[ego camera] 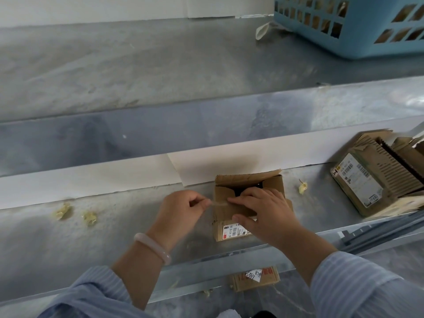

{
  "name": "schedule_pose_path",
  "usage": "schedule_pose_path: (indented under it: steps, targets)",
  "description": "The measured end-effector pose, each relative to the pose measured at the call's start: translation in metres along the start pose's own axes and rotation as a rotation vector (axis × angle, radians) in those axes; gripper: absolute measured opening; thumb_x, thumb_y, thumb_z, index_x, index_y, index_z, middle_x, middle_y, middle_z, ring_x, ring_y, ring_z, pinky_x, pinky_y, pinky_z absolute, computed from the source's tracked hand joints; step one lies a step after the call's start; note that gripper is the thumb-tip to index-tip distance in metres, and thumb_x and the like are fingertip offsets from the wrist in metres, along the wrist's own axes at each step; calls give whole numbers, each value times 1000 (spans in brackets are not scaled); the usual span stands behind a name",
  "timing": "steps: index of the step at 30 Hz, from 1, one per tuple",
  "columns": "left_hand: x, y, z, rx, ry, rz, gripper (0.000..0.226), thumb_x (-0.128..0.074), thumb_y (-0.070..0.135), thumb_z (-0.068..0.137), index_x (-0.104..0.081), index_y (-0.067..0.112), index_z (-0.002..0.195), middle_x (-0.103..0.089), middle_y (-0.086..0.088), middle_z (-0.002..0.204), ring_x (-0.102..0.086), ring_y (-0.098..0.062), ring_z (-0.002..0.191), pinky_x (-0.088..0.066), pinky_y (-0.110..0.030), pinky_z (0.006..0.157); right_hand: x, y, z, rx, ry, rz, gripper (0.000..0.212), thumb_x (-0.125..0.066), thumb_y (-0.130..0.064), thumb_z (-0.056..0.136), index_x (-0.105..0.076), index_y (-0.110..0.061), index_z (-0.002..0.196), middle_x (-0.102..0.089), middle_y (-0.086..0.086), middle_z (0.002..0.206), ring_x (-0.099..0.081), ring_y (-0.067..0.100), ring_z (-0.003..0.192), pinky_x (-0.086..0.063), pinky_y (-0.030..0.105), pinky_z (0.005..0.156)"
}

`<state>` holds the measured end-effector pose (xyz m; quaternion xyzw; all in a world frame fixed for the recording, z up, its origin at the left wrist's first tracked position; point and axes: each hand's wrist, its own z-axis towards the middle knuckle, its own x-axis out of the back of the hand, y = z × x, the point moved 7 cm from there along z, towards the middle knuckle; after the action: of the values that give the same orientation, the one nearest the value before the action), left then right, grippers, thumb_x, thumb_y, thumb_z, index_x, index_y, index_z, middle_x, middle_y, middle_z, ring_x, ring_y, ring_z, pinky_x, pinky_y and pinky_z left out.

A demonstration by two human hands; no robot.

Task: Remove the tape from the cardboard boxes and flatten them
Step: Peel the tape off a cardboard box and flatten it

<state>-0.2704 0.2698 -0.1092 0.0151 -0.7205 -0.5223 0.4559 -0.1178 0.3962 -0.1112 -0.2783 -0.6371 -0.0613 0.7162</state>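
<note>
- Cardboard box (223,208): small, brown, standing on the metal shelf (137,237) near its front edge. Rear flap is raised, top flaps are partly open with a dark interior showing. White barcode label on the near face; edges scuffed.
- Tape strip (219,203): clear and narrow, stretched roughly level from the box's left top edge out to the left hand.
- Left hand (183,210): just left of the box, thumb and forefinger pinching the free end of the tape strip.
- Right hand (263,210): lying on the box top, fingers straight and spread, pressing a flap down and gripping nothing.
- Governing relation: the strip's long axis runs left to right, and the box lies to the right of the pinching hand. Judged: the peel calls for a leftward pull away from the box, braced by the right hand.
- Nearby: flattened boxes (376,171) at far right; crumpled tape wads (90,218) on the shelf.
</note>
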Motion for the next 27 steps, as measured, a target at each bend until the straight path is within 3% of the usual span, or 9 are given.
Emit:
schedule_pose_path:
  steps: [4,7,11,14,17,19,22,27]
  targets:
    - [5,40,-13,-310,130,122,8,-71,30,84,-74,27,78,-64,15,69,-58,-1,72,-39,-7,62,2,-2,0,3,22,28,44,-55,-60,86,-54,-50,129,-51,-22,125,-43,6,123,-20,27,108]
    - [-11,58,-16,-413,57,149,5,-70,29,85,-74,27,84,-58,20,72,-52,6,71,-34,-2,66,2,-4,2,-13,66,32,41,-58,-57,85,-59,-49,125,-48,-18,128,-39,9,125,-21,31,109]
    - [-33,51,-15,-350,-95,98,14,-63,24,90,-74,25,97,-56,16,82,-52,3,79,-34,-4,68,6,-5,2,-66,158,209,45,-51,-65,74,-70,-44,109,-61,-20,106,-54,6,105,-35,29,99]
    - [-36,42,-14,-297,-103,70,17,-59,24,92,-73,26,102,-59,16,87,-52,5,85,-35,-4,71,12,3,2,-114,202,342,18,-68,-46,81,-75,-38,96,-62,-28,89,-57,-5,93,-46,31,93]
    - [-35,38,-12,-257,-115,33,19,-59,22,92,-72,29,105,-57,21,89,-51,10,88,-35,-3,74,15,5,1,-133,168,333,11,-72,-35,83,-75,-37,94,-59,-29,89,-53,-6,93,-44,28,94]
    - [-37,36,-11,-255,-136,0,20,-59,20,93,-72,30,104,-59,19,91,-54,5,91,-38,-8,78,14,2,1,-89,146,324,17,-72,-37,83,-74,-36,100,-60,-27,95,-53,-4,97,-42,28,96]
    - [-39,33,-9,-236,-151,-9,19,-57,22,94,-73,30,100,-62,17,92,-55,4,92,-41,-15,79,14,-1,2,-65,136,329,11,-71,-36,84,-76,-33,93,-60,-26,88,-54,-4,91,-42,28,92]
    - [-40,33,-8,-217,-168,17,21,-58,27,93,-70,36,108,-61,16,98,-55,2,94,-43,-17,83,17,4,-2,-115,163,342,10,-68,-29,88,-77,-29,92,-55,-28,84,-49,-14,87,-32,4,78]
